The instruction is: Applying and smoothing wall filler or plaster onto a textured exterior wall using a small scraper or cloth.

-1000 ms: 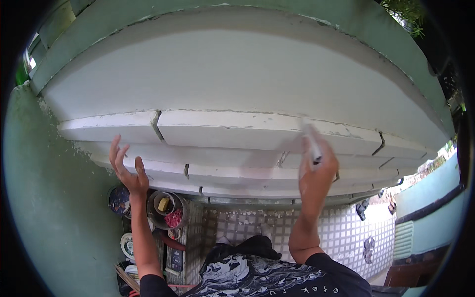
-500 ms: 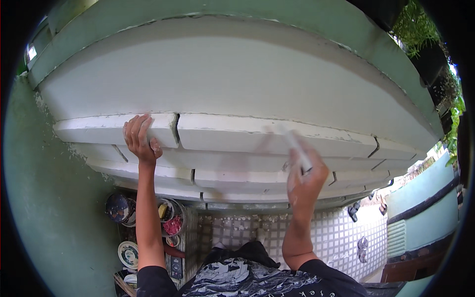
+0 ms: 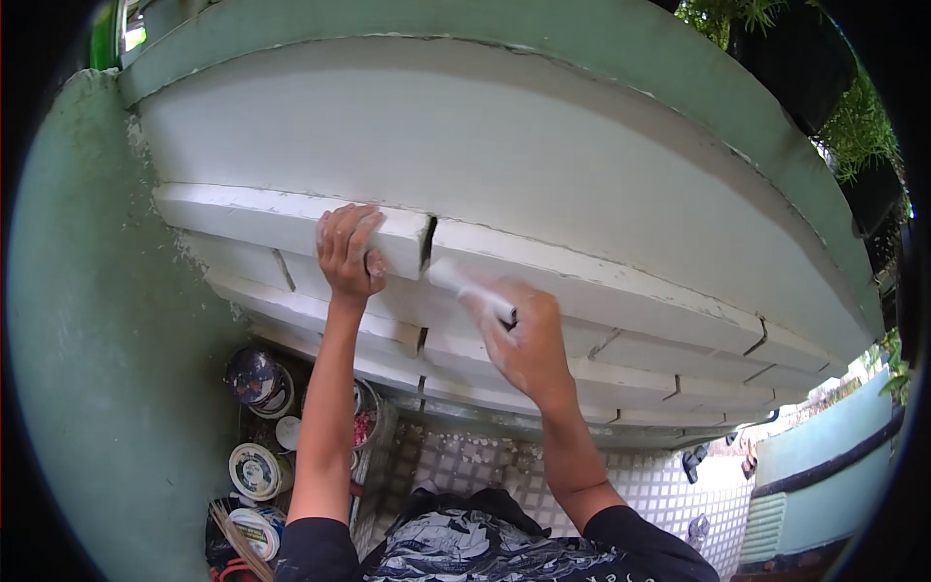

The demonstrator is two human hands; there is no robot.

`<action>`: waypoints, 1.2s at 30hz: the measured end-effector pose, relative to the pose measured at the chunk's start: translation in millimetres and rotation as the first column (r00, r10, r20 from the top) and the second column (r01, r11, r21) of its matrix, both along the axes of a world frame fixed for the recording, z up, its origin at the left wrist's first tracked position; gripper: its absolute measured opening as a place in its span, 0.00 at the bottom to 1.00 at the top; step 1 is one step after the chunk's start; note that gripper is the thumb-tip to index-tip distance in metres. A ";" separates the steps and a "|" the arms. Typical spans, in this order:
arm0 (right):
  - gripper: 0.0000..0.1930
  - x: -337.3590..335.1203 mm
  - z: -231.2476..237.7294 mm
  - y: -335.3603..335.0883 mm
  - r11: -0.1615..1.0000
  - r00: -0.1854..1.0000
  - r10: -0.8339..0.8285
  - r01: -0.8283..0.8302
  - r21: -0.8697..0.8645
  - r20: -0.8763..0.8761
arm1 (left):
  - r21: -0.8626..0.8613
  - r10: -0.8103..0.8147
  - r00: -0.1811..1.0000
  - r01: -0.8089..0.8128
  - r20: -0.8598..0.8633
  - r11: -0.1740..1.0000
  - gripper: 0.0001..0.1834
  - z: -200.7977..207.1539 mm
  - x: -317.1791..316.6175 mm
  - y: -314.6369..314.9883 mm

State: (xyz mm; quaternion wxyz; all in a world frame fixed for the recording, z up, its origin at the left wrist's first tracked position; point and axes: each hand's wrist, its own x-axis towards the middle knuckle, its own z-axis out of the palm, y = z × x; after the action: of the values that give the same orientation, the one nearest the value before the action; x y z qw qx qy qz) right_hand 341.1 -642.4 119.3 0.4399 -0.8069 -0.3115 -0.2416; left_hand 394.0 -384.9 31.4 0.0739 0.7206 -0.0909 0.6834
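Note:
My left hand (image 3: 349,250) is closed over the upper white ledge (image 3: 601,270) of the wall, fingers on its top and thumb against its front face. White dust coats the fingers. To its right, my right hand (image 3: 524,335) grips a white bar-shaped tool (image 3: 475,291), its exact kind blurred by motion. The tool's far end lies by the ledge's lower edge, just under a dark vertical joint (image 3: 428,241). Whether it touches the ledge I cannot tell.
More white ledges with dark joints step down below. A green wall (image 3: 116,320) closes off the left. Paint-stained buckets (image 3: 258,378) and a round tub (image 3: 257,472) stand at lower left. White flakes lie on the tiled floor (image 3: 621,480). Plants (image 3: 858,126) hang at upper right.
My right hand has swung left along the ledge with the white tool, up to the dark joint. The view has turned, while my left hand keeps about the same place on the ledge.

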 end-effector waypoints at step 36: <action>0.19 4.6 -13.9 -105.5 0.935 0.998 -0.034 0.050 0.351 -0.051 | -0.092 -0.154 0.988 0.152 -0.018 0.984 0.23 19.6 -11.5 -33.6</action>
State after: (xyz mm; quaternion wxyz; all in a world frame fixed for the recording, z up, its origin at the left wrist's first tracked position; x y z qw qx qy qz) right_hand 345.6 -747.9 105.4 0.5787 -0.7268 -0.2360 -0.2850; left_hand 382.5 -418.5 51.0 0.1599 0.7158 -0.1142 0.6701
